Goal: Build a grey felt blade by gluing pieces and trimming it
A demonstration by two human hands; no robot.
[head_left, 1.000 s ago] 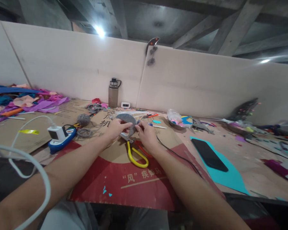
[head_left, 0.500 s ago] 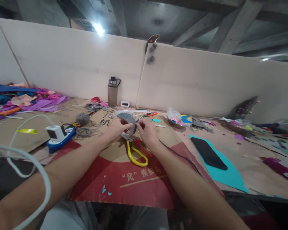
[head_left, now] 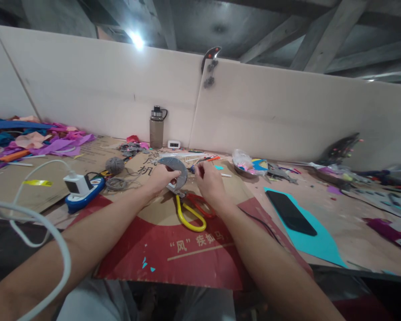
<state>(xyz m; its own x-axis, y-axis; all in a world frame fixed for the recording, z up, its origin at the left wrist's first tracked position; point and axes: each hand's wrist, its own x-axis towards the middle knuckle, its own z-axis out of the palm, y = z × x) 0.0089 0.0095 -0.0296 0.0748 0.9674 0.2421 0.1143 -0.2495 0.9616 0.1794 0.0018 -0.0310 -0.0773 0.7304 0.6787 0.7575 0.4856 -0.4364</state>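
A grey crescent-shaped piece (head_left: 181, 171) is pinched between the thumb and fingers of my left hand (head_left: 165, 178), its curve bulging up and to the right. My right hand (head_left: 207, 177) is closed in a pinch just right of the crescent, apart from it. Whatever sits in those fingertips is too small to make out. Below both hands lie scissors with one yellow and one red handle (head_left: 191, 217), on a red and brown cardboard sheet (head_left: 137, 254). The scissors' blades are hidden behind the left hand and the crescent.
To the left are a blue power strip (head_left: 83, 201) with a white charger, grey yarn (head_left: 115, 165) and coloured scraps (head_left: 60, 145). A bottle (head_left: 156, 133) stands by the partition. On the right, a phone (head_left: 290, 211) lies on turquoise sheet, beyond a bowl of scraps (head_left: 247, 173).
My right hand has moved slightly right, away from the crescent, widening the gap. My left hand keeps hold of the crescent, which has turned to show more of its flat face.
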